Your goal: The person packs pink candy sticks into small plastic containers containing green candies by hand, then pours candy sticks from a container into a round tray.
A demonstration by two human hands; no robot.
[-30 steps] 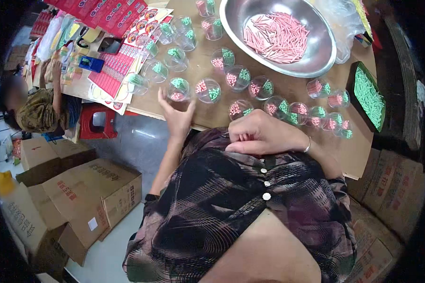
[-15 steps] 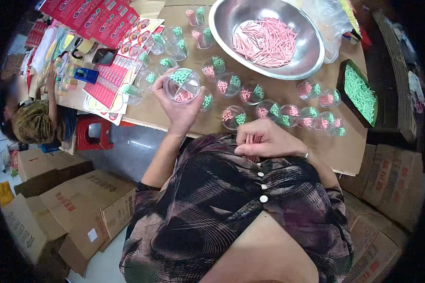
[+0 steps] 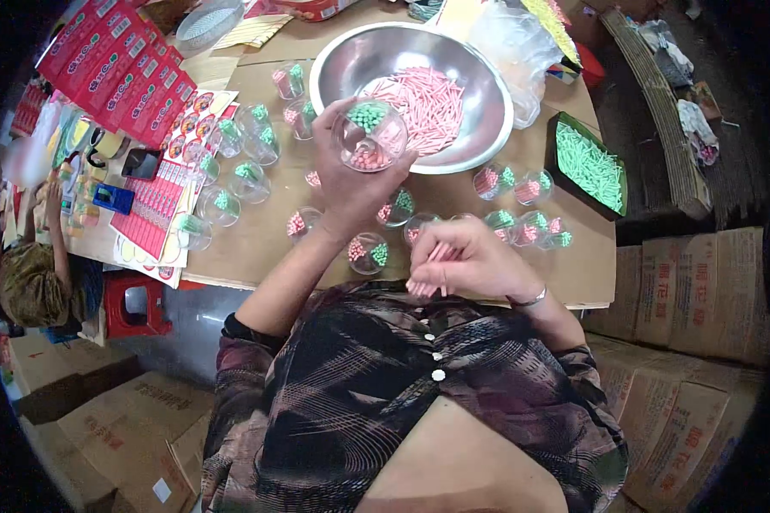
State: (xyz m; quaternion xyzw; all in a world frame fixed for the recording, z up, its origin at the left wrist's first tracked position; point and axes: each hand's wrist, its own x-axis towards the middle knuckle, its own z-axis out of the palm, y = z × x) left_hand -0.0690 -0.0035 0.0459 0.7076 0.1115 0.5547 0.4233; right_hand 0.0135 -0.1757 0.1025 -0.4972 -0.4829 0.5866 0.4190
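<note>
My left hand [image 3: 355, 175] is wrapped round a clear divided cup [image 3: 370, 137] holding green and pink sticks, raised over the near left edge of a steel bowl [image 3: 496, 128] of pink sticks [image 3: 428, 107]. Closed round several loose pink sticks [image 3: 441, 253], my right hand [image 3: 470, 261] hovers over the table's front edge. Below and between the hands stands another cup [image 3: 368, 253] with pink and green sticks. More such cups [image 3: 535, 186] stand to the right and left.
A dark tray [image 3: 614, 205] of green sticks lies at the right, a plastic bag [image 3: 513, 51] behind the bowl. Red printed sheets [image 3: 120, 73], a phone [image 3: 142, 164] and a blue object [image 3: 113, 198] are on the left. Another person [image 3: 34, 282] sits at far left; cartons [image 3: 693, 282] stand at right.
My left hand has taken hold of a cup and lifted it forward to the bowl's edge. My right hand now shows the pink sticks more plainly. The camera view has shifted.
</note>
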